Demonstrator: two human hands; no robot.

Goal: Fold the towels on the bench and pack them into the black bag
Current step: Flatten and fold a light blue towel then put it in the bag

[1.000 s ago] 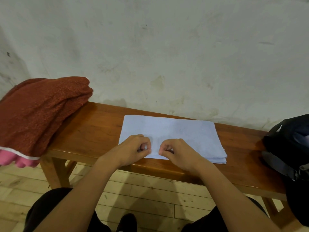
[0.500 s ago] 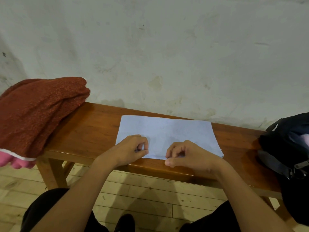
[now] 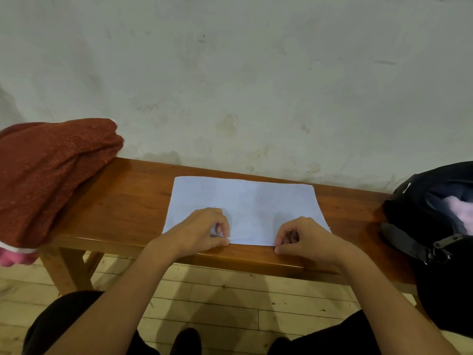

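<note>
Pinching one pale towel [image 3: 245, 203] — left hand [image 3: 199, 233], right hand [image 3: 304, 239], fingers curled; one rust towel [image 3: 51, 175], one black bag [image 3: 435, 226].

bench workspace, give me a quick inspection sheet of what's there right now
surface: wooden bench, bare wood either side of the towel
job's things: light blue towel lying flat mid-bench; rust-red towel heaped at the left end; black bag open at the right end, pale cloth inside
clutter: pink cloth under the red towel
hands: left hand and right hand each pinch the blue towel's near edge
cables: nothing seen
surroundings: stained pale wall, plank floor
</note>
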